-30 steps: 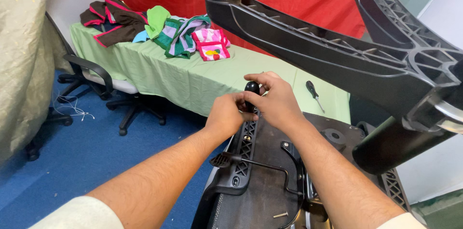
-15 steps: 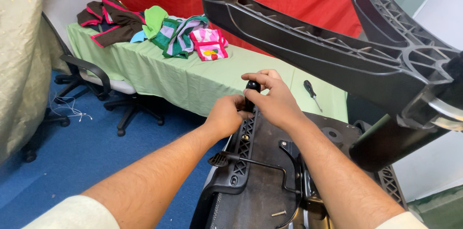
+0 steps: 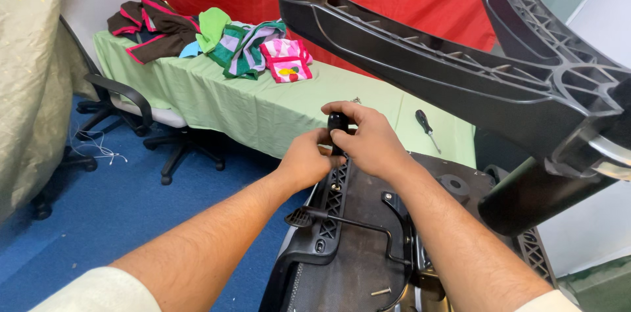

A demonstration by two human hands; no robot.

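Crowded on the right and above by the black chair base [image 3: 460,82], arms slanting from far centre to near right, with the gas cylinder [image 3: 532,197] barring the near right. Blocked below by the upturned seat underside [image 3: 355,253] and its lever [image 3: 342,223]. Open to the left over blue floor [image 3: 118,200]. Farther off, clear passage across bare green tablecloth [image 3: 263,108], apart from a screwdriver [image 3: 426,127] and a clothes pile [image 3: 217,43].

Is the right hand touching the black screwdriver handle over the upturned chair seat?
Touching. The head view shows the right hand with its fingers wrapped over the black screwdriver handle; no gap shows between them.
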